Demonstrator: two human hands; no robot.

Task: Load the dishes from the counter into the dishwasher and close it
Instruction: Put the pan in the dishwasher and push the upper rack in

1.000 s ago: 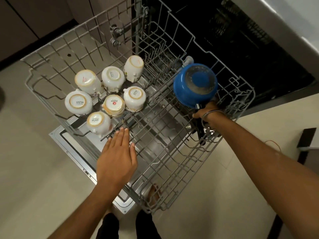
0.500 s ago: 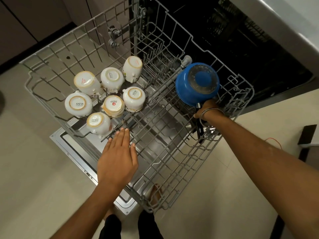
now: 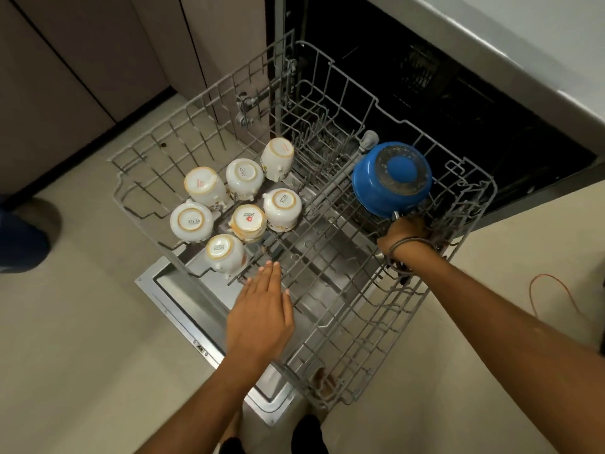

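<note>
Now | white cups — bases read "SISTA" | left hand flat, fingers straight | right hand grips blue saucepan

Brown cabinet doors, an orange cord on the beige floor.

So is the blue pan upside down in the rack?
Yes, upside down: the blue pan shows its round base upward in the rack, with the right hand at its handle.

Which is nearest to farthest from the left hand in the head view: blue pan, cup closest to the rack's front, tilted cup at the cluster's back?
From the left hand:
1. Front cup, just beyond the fingertips.
2. Tilted back cup, far end of the cluster.
3. Blue pan, rack's right side, by the right hand.
</note>
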